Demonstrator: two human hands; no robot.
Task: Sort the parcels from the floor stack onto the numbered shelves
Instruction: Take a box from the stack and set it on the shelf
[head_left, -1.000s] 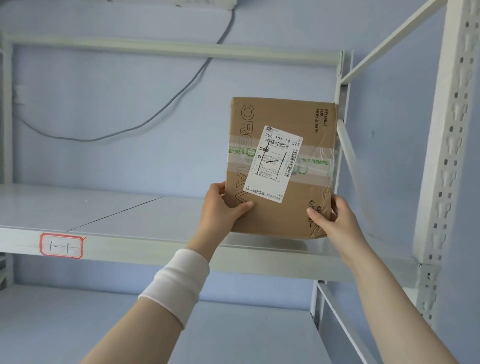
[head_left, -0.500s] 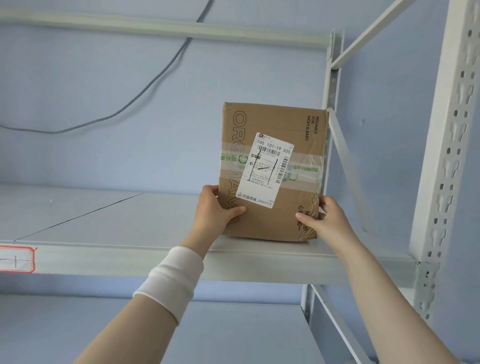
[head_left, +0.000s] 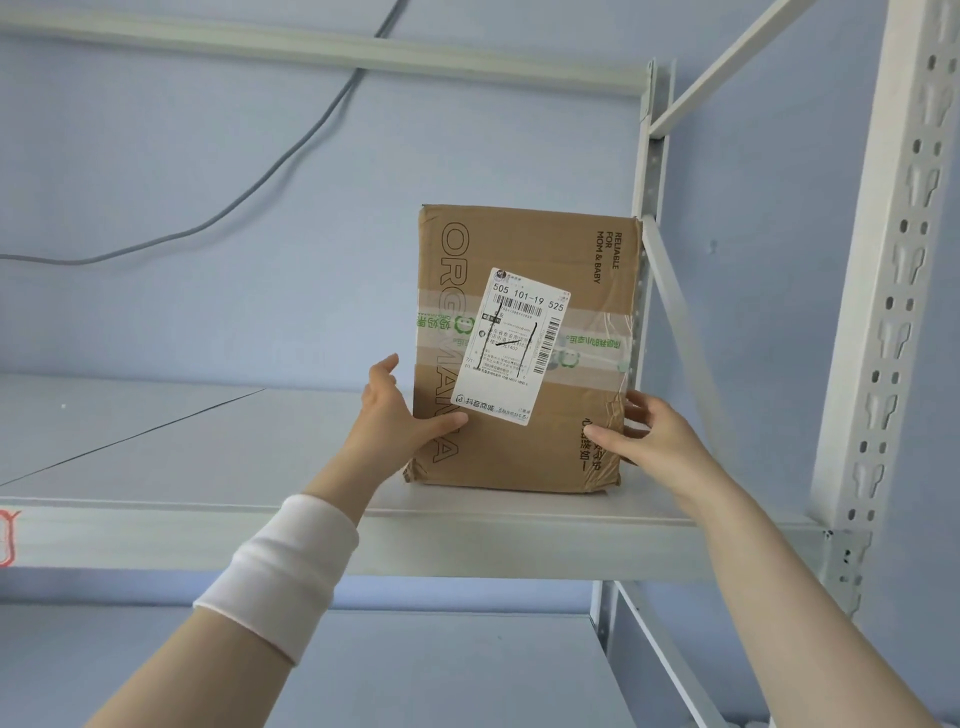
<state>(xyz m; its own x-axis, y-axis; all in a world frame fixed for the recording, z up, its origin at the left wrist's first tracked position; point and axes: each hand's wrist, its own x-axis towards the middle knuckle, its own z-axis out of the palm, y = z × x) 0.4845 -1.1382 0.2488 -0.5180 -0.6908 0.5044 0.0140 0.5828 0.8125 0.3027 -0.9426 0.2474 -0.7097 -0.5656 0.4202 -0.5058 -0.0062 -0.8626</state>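
A brown cardboard parcel (head_left: 524, 244) with a white shipping label stands upright on the white metal shelf (head_left: 467, 540), at its right end near the rear post. My left hand (head_left: 395, 421) holds the parcel's lower left edge, thumb on the front face. The lower right corner is held by my right hand (head_left: 649, 441), thumb on the front and fingers spread along the side. The parcel's base rests on the shelf board.
A red-outlined number tag (head_left: 8, 538) shows at the far left of the shelf's front edge, cut off. A perforated upright (head_left: 893, 260) and a diagonal brace (head_left: 675, 322) stand right of the parcel. A grey cable (head_left: 260, 192) hangs on the wall. Another shelf (head_left: 415, 665) lies below.
The parcel went from held above the shelf to standing on it, further back and to the right. The fingers of my right hand have spread along its side.
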